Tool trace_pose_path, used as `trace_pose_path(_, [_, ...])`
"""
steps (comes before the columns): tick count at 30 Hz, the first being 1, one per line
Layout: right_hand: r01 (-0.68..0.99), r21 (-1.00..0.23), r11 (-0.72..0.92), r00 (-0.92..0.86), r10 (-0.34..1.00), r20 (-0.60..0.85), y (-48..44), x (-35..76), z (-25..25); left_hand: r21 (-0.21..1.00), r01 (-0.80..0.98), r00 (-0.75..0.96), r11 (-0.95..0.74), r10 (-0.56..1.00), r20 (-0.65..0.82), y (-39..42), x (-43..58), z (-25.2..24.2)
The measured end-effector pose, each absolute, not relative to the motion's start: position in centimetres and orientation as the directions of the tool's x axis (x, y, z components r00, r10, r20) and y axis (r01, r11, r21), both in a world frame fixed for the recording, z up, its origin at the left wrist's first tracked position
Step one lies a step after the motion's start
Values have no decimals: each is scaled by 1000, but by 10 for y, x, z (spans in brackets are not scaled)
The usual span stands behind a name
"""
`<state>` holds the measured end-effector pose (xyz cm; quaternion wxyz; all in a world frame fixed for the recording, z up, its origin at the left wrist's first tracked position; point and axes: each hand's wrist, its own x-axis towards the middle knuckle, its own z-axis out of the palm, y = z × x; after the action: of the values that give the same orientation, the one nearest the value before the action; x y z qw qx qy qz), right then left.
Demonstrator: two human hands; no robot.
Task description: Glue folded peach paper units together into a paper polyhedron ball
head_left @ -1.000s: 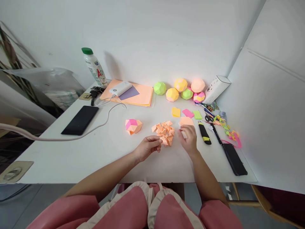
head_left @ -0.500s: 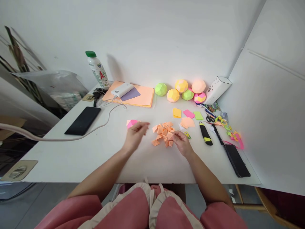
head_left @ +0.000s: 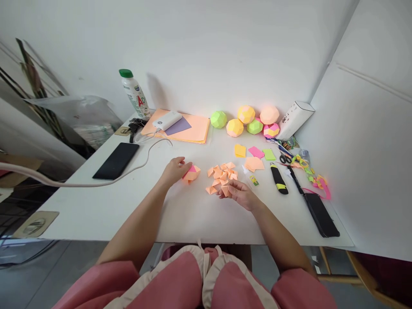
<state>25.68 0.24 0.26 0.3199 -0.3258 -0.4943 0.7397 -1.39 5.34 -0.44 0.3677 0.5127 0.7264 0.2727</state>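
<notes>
My left hand [head_left: 175, 170] is wrapped over a part-built pink and orange paper ball [head_left: 192, 173] on the white table [head_left: 135, 201]. My right hand [head_left: 238, 192] rests palm up at the near edge of a heap of small folded orange paper pieces [head_left: 222, 174]. Its fingers pinch one of those orange pieces [head_left: 225, 191].
Several finished paper balls [head_left: 247, 120] line the back wall beside a white box [head_left: 293, 119]. Sticky note pads [head_left: 254, 152], a black and yellow marker [head_left: 278, 180], scissors, paper scraps and a black case [head_left: 321, 214] lie right. A phone [head_left: 116, 160], cable, power bank on orange paper [head_left: 180, 126] and bottle [head_left: 134, 93] lie left.
My left hand moved left from the orange heap and closed over the pink and orange ball. My right hand came from the note pad to the heap and picked up a folded piece.
</notes>
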Motion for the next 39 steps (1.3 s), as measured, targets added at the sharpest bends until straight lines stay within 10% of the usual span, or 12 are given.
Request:
trace_pose_path(16, [-193,-935,-298,-400,894,-202,11,259,-4,710,699,63,89,981,-185,21,30,-6])
trace_pose_path(24, [-172,-942,-289,-397,895,-203,10,256,-6,939,48,190,340,920,-342,15,37,-3])
trace_pose_path(30, [-299,-927,-225,-417,905,-86,11,260,0,766,-419,403,487,856,-323,12,39,8])
trace_pose_path(39, [-412,-853,-318,-576,817,-26,8,263,5,650,-561,420,512,853,-310,7,50,2])
